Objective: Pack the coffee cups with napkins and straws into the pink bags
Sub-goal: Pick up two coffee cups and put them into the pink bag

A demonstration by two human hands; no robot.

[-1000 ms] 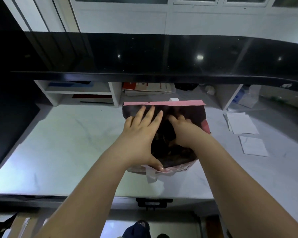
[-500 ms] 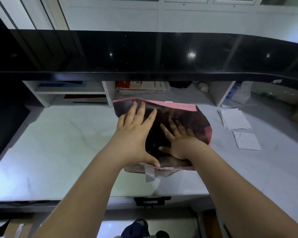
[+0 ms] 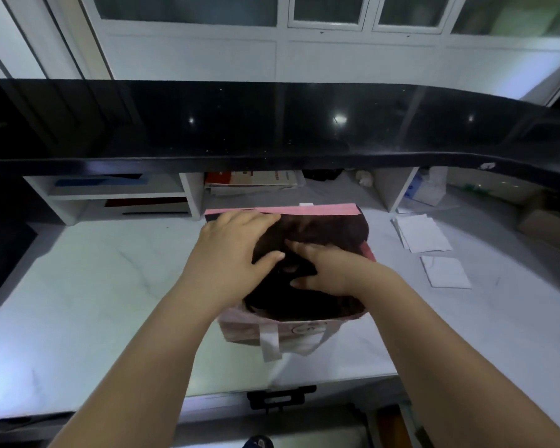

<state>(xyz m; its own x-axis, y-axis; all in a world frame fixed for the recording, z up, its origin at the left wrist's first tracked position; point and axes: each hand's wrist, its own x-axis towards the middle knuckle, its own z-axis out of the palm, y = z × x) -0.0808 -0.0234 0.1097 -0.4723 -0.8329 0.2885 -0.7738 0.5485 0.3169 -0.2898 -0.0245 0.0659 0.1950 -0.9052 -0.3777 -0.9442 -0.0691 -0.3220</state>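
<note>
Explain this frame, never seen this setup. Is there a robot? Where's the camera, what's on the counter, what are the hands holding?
No robot here: a person's two bare arms, filmed by one wide-angle camera worn on the head, looking forward and down. On the white counter sits a pink bag with a white handle. The left hand lies over its upper left part; the right hand is at its dark middle. Whether either grips anything is lost in shadow. No cup or straw shows. Right of the bag, apart from it, lie white paper sheets, perhaps napkins.
</note>
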